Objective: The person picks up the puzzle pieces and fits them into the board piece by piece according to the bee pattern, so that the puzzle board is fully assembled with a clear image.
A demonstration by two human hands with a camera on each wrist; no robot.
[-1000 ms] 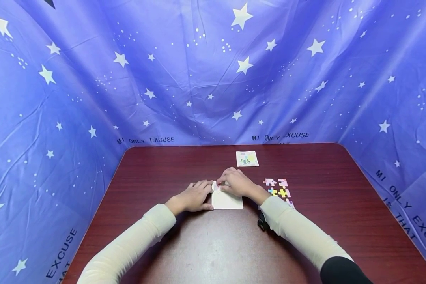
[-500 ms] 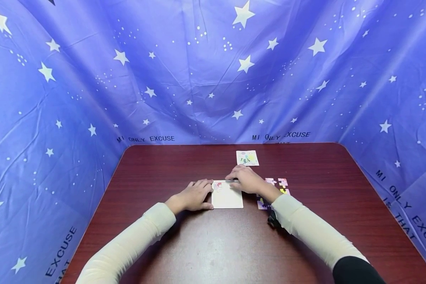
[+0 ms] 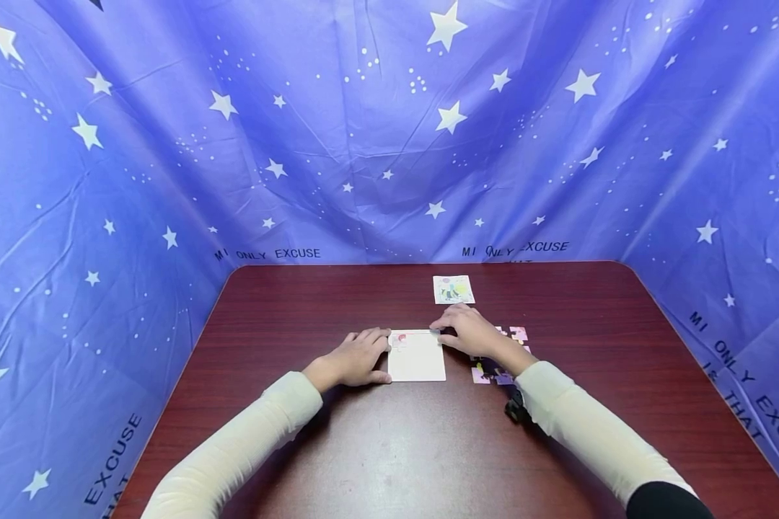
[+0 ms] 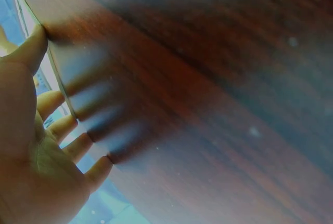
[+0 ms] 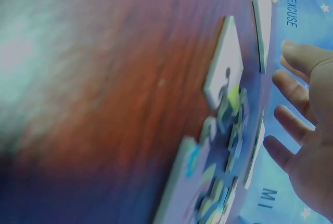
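Note:
A white square puzzle board (image 3: 422, 364) lies flat on the table, with a small pinkish-red printed puzzle piece (image 3: 399, 340) in its far left corner. Along the board's left edge rests my left hand (image 3: 357, 359), thumb near the front corner and fingers towards the back. The left wrist view shows those fingertips (image 4: 106, 161) spread and touching down. By the far right corner of the board is my right hand (image 3: 466, 333); in the right wrist view its fingers (image 5: 293, 122) are apart and loosely bent around nothing.
Several loose puzzle pieces (image 3: 482, 375) lie right of the board, partly hidden under my right forearm. A printed picture card (image 3: 453, 290) lies farther back on the dark red wooden table (image 3: 298, 310). Blue star-patterned cloth (image 3: 337, 144) hangs around the table's back and sides.
My right hand has moved right, off the piece in the far left corner, along the board's back edge to its far right corner. My left hand stays in place.

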